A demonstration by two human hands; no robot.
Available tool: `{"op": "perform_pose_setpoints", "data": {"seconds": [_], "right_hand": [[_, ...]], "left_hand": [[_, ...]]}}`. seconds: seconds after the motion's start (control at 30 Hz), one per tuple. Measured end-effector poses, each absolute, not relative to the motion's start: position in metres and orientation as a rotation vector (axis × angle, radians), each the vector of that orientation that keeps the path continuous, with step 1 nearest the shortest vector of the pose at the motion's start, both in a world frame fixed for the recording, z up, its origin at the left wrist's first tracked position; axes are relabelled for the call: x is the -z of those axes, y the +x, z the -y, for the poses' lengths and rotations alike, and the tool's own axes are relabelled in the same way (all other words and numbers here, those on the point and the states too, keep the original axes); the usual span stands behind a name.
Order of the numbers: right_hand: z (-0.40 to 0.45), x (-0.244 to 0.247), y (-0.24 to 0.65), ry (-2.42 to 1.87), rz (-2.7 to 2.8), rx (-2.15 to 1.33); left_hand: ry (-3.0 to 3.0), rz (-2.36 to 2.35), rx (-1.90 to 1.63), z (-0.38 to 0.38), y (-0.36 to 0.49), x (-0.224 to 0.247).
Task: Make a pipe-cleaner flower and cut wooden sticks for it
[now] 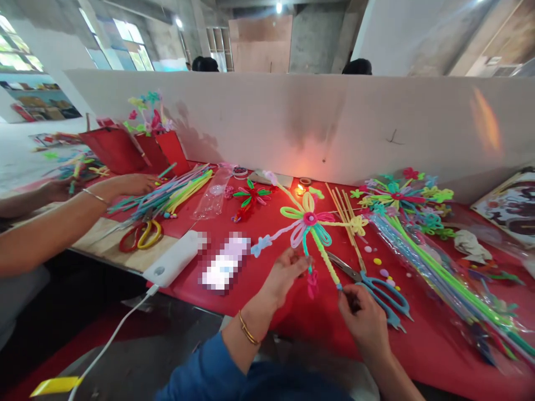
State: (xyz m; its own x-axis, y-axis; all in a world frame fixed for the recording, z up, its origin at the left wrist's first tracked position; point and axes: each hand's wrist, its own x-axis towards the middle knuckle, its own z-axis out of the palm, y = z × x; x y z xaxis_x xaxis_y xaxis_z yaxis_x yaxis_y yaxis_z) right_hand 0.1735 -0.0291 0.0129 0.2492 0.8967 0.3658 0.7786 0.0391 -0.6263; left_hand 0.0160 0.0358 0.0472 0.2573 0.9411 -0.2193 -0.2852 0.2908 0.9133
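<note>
A pipe-cleaner flower point(310, 218) with looped petals in several colours and a pink centre is held above the red table. Long twisted stems spread out from it. My left hand point(288, 273) pinches the teal stem just below the petals; a pink loop hangs under the fingers. The fingers of my right hand point(364, 314) are closed on the lower tip of the yellow-green stem point(326, 259), where a bit of blue shows. Blue-handled scissors point(384, 295) lie beside my right hand. Wooden sticks point(345, 217) lie behind the scissors.
At left, another person's hands point(125, 186) are over pipe cleaners point(184, 189), near red-yellow scissors point(144, 235). A white power bank point(175, 259) and blurred phone point(225, 264) lie centre-left. A small flame point(300, 190) burns behind the flower. Bagged pipe cleaners point(434, 267) lie right.
</note>
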Motion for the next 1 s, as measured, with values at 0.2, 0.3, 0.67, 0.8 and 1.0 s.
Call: {"op": "perform_pose_setpoints", "data": {"seconds": [0.2, 0.3, 0.67, 0.8, 1.0], "right_hand": [[0.064, 0.011, 0.18, -1.812, 1.519, -0.241], [0.08, 0.019, 0.184, -1.851, 1.459, -0.313], [0.089, -0.011, 0.181, -1.782, 1.637, -0.622], [0.047, -0.028, 0.171, -1.496, 1.929, -0.507], [-0.002, -0.026, 0.129, -1.256, 2.452, -0.474]], "left_hand": [[0.702, -0.942, -0.869, 0.0, 0.027, -0.026], [0.601, -0.957, -0.842, 0.011, 0.018, -0.018], [0.589, -1.061, -0.874, 0.003, -0.017, -0.017], [0.611, -1.048, -0.799, 0.007, -0.026, -0.018], [0.805, -1.168, -0.851, 0.013, -0.039, -0.007]]}}
